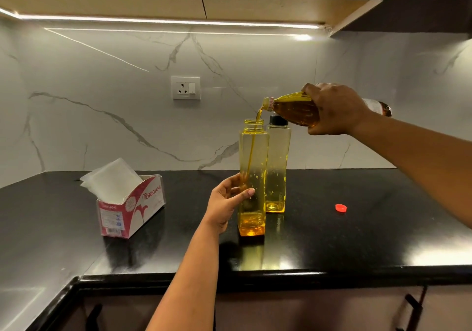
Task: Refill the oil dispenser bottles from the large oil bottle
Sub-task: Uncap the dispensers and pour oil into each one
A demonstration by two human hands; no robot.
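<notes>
An uncapped, tall square dispenser bottle [253,157] stands on the black counter [332,241], with a little oil at its bottom. My left hand [226,203] grips its lower half, thumb across the front. My right hand [334,109] holds the large oil bottle [293,109] tipped on its side above it. A thin stream of oil [258,117] runs from its mouth into the dispenser's neck. A second dispenser bottle [277,162] with a black cap stands just behind, nearly empty.
A red cap [341,208] lies on the counter to the right. A red and white tissue box [130,203] with white sheets sticking out sits to the left. A wall socket [185,88] is on the marble backsplash. Drawer handles sit below the counter edge.
</notes>
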